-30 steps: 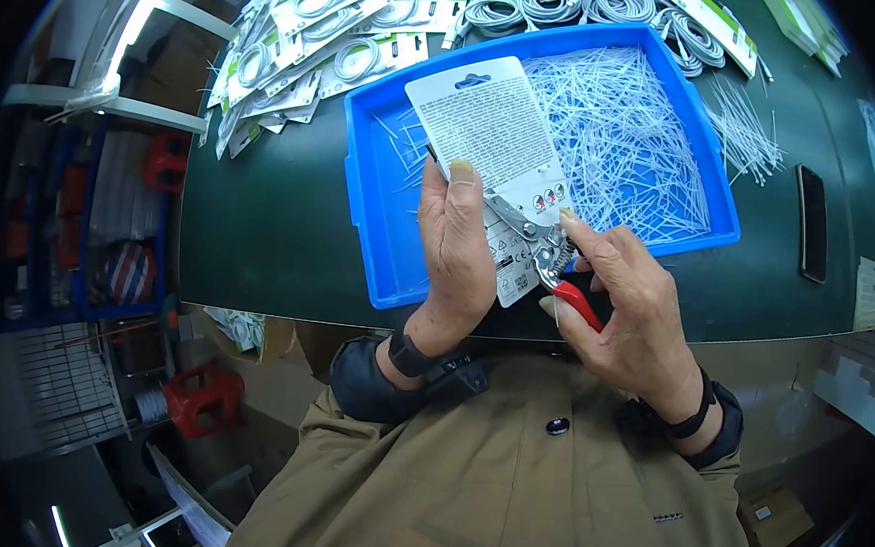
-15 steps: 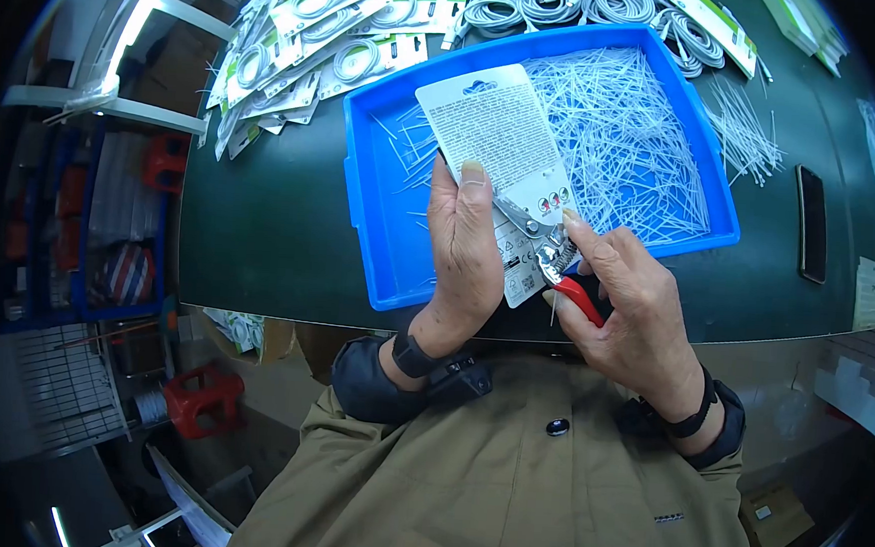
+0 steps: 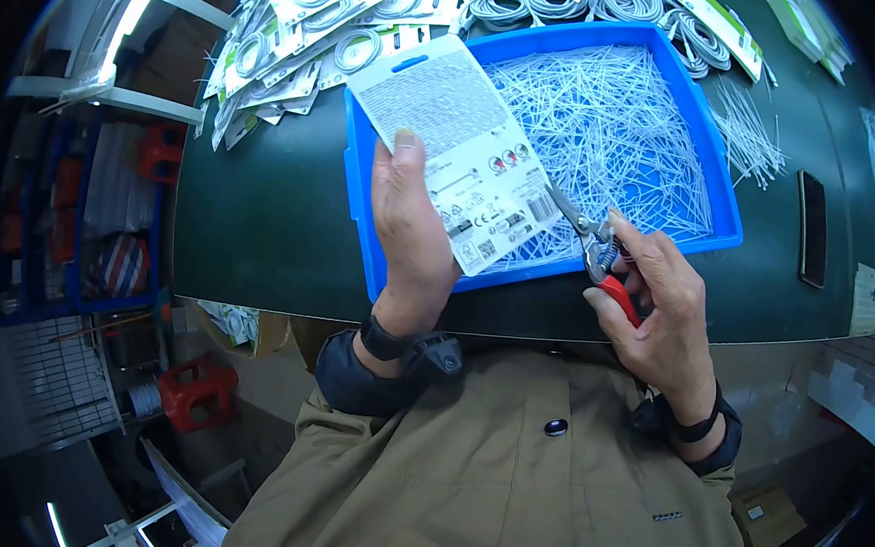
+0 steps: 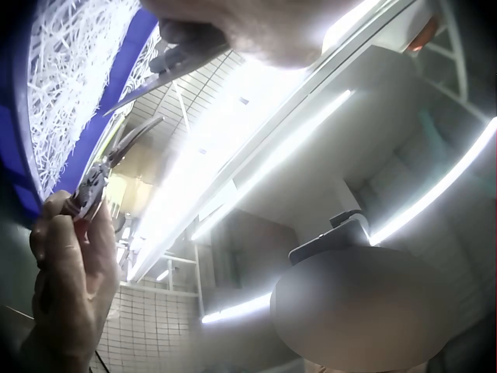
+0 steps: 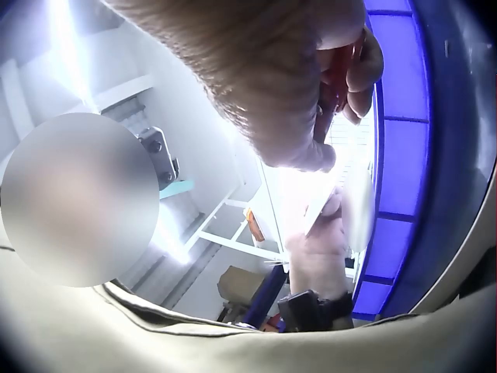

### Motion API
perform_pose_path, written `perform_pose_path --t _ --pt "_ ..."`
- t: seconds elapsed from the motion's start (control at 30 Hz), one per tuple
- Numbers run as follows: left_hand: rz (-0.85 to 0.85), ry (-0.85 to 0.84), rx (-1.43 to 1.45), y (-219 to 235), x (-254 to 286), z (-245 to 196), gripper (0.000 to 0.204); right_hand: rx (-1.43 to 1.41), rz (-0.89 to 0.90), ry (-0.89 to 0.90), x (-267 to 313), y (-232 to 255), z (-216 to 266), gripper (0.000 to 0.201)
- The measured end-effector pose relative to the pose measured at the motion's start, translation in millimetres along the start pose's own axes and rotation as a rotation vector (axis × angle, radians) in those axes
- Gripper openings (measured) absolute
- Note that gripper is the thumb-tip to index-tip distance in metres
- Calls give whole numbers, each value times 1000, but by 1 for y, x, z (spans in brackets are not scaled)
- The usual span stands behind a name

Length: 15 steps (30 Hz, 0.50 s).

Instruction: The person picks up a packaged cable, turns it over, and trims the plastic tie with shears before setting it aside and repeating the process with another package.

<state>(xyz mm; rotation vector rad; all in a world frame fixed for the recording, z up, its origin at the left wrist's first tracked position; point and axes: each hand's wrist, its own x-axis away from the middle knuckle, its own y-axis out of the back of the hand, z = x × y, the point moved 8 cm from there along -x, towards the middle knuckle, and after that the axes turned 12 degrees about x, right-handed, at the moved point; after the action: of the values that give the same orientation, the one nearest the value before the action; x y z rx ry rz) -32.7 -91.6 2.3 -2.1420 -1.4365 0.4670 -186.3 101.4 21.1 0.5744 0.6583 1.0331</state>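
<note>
In the head view, the left hand (image 3: 410, 237) grips a printed white card (image 3: 464, 160) by its left edge, thumb on the face, text side up, above the blue tray (image 3: 356, 183). The right hand (image 3: 668, 303) holds red-handled pliers or cutters (image 3: 592, 238), jaws pointing up and left towards the card's lower right edge. The tool shows again in the left wrist view, between the fingers of the right hand (image 4: 74, 287). In the right wrist view a red handle (image 5: 338, 74) lies within the right hand (image 5: 272, 78).
Loose white ties (image 3: 607, 123) fill much of the tray, with more ties (image 3: 747, 132) to its right. Carded cables (image 3: 312, 35) are piled at the back left, coiled grey cables (image 3: 564, 1) at the back. A phone (image 3: 812, 228) lies on the green table (image 3: 250, 232) at the right.
The left hand has moved left with the card, which is now tilted further and shows more of its lower part. The right hand and tool have moved right, away from the card.
</note>
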Motion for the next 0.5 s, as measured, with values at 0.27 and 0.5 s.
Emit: perform_pose_path --t 0.27,0.5 --pt "-44 -23 -9 -1 4 -3 42 80 19 124 3 -13 16 80" --pt "-27 -79 -8 -4 9 -3 42 179 45 141 -1 -17 22 80"
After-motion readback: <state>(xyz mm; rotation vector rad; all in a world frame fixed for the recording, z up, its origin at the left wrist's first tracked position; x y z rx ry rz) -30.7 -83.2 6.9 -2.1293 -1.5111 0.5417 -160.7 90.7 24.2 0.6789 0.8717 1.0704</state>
